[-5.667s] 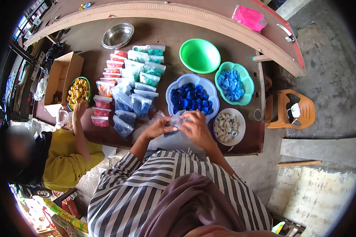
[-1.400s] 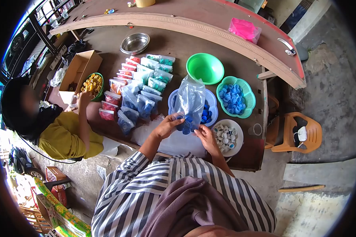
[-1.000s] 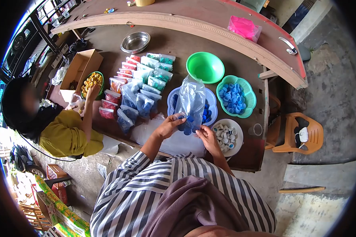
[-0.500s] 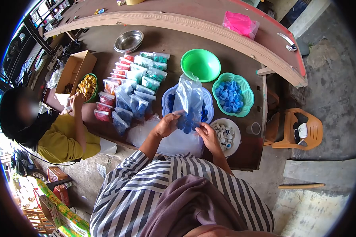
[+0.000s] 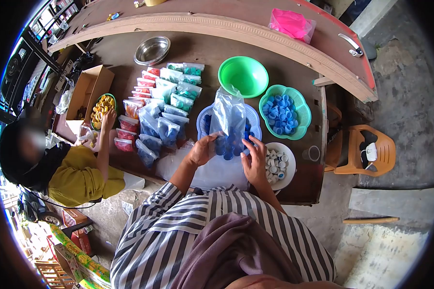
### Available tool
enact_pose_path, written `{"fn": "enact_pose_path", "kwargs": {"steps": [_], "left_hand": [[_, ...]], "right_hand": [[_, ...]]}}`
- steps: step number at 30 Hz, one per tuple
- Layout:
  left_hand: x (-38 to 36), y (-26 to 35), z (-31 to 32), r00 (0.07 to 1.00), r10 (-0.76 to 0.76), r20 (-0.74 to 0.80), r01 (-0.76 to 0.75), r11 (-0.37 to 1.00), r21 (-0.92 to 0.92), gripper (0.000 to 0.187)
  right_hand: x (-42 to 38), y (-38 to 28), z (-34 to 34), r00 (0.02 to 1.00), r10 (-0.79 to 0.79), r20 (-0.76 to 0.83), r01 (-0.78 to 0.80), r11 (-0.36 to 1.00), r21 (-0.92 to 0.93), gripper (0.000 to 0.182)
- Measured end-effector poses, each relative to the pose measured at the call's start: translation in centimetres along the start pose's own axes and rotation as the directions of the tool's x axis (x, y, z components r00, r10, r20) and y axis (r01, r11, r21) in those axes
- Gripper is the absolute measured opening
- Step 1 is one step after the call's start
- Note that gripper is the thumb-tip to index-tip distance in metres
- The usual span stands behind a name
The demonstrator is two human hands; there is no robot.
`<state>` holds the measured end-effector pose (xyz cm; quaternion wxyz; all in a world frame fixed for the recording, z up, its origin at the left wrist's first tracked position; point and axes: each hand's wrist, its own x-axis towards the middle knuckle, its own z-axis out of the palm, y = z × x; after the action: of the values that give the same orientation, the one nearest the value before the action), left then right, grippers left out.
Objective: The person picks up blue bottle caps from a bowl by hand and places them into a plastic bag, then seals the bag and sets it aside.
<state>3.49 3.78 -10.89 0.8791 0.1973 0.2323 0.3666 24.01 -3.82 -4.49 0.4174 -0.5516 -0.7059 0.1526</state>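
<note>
Right hand (image 5: 255, 163) has partly opened; left hand (image 5: 201, 150) pinches the bag (image 5: 228, 118).

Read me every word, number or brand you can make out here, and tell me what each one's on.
"AN", on the plate beyond the cardboard box; its other characters are too blurred to read.
Green-and-yellow carton: printing too blurred to read.
Held clear bag: no readable text.

The left hand (image 5: 202, 151) pinches a clear plastic bag (image 5: 229, 120) of blue bottle caps (image 5: 228, 147), the right hand (image 5: 255, 162) at its other side
</note>
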Motion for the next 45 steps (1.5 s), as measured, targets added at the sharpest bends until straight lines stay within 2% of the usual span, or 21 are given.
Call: {"fn": "enact_pose_path", "kwargs": {"steps": [2,5,7,12,19,21,24,28,33,36,41,43,44,45], "left_hand": [[0.0,0.0,0.2,0.998,0.010,0.056,-0.010,1.000,-0.004,0.041],[0.1,0.0,0.3,1.000,-0.006,-0.006,0.006,1.000,-0.008,0.041],[0.0,0.0,0.4,1.000,-0.004,0.009,0.004,1.000,-0.003,0.041],[-0.5,0.1,0.7,0.998,0.008,0.058,-0.009,1.000,0.008,0.039],[-1.0,0.0,1.3,1.000,-0.007,0.028,0.006,1.000,0.009,0.040],[-1.2,-0.1,1.3,1.000,-0.004,0.018,0.004,1.000,0.011,0.040],[-1.0,-0.2,0.8,0.999,0.007,0.040,-0.008,0.999,0.033,0.043],[-1.4,0.1,0.1,0.995,0.024,0.093,-0.025,1.000,0.003,0.043],[-2.0,0.6,0.5,0.993,0.077,0.084,-0.077,0.997,-0.011,0.043],[-2.0,0.5,0.2,0.994,0.080,0.076,-0.077,0.996,-0.036,0.043],[-2.1,0.2,-0.3,0.995,0.064,0.076,-0.059,0.996,-0.072,0.045],[-2.2,0.0,-0.7,0.995,0.068,0.072,-0.062,0.995,-0.083,0.046],[-2.2,-0.1,-0.8,0.994,0.076,0.072,-0.069,0.993,-0.095,0.047],[-2.5,0.1,-0.2,0.994,0.076,0.073,-0.069,0.993,-0.095,0.047]], "right_hand": [[0.0,-0.1,0.2,0.999,0.015,0.051,-0.012,0.999,-0.040,0.040],[0.3,-0.8,0.4,0.998,-0.053,0.046,0.057,0.993,-0.101,0.039],[0.4,-1.1,0.4,0.996,-0.060,0.059,0.067,0.991,-0.113,0.039],[0.2,-1.6,0.7,0.996,-0.083,0.012,0.084,0.989,-0.123,0.043],[-0.2,-2.0,0.8,0.993,-0.112,-0.025,0.108,0.986,-0.129,0.044],[-0.3,-2.2,0.5,0.992,-0.120,0.044,0.127,0.967,-0.219,0.041],[-0.3,-2.4,0.5,0.994,-0.088,0.065,0.102,0.962,-0.253,0.041],[-0.7,-2.3,0.0,0.993,-0.114,-0.039,0.106,0.979,-0.174,0.039],[-1.9,-2.5,0.0,0.987,-0.152,-0.041,0.142,0.971,-0.193,0.038],[-2.1,-2.8,0.5,0.979,-0.152,0.133,0.183,0.948,-0.261,0.037],[-2.1,-3.6,0.8,0.978,-0.198,0.062,0.206,0.963,-0.174,0.040],[-1.7,-4.2,0.8,0.963,-0.246,0.105,0.259,0.957,-0.134,0.039],[-1.7,-3.8,1.3,0.951,-0.252,0.178,0.284,0.940,-0.187,0.040],[-1.7,-3.5,1.6,0.951,-0.252,0.177,0.284,0.940,-0.188,0.040]]}}
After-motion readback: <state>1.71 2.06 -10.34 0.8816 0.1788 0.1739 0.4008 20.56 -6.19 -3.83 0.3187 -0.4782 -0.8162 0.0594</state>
